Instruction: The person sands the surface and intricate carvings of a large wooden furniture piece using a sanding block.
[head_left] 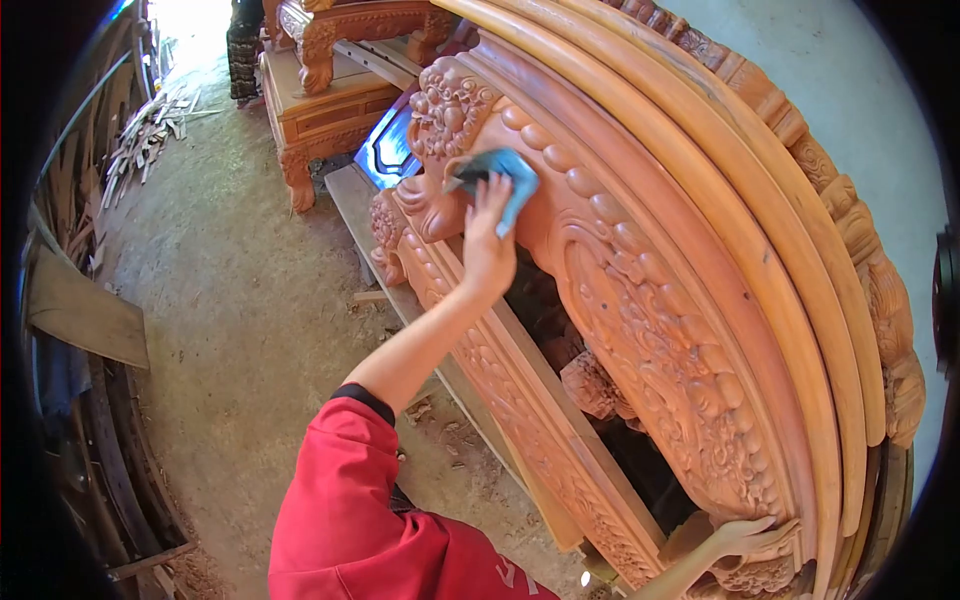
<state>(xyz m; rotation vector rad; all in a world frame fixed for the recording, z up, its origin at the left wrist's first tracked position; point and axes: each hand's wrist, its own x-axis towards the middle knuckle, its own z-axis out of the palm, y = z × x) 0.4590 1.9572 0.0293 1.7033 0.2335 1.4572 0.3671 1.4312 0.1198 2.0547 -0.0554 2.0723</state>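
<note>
My left hand [487, 250] reaches far out and presses a blue cloth [518, 185] with a dark patch against a carved wooden panel [640, 300]. The cloth and fingertips are smeared by motion. It lies near the scrolled, flower-carved end of the panel. At the lower right, my right hand [745, 538] rests on the panel's near end, its fingers stretched out along the wood and no tool visible in it. The panel is reddish-brown, with a beaded border and raised relief. Below it runs a narrower carved rail [530, 410], with a dark gap between them.
Several curved wooden panels [740, 190] lean together on the right, by a pale wall [820, 60]. Carved furniture [320, 110] stands at the back. Wood scraps [150, 130] lie on the floor [220, 330] at left, near stacked boards [85, 310]. A plank [365, 225] lies beneath the rail.
</note>
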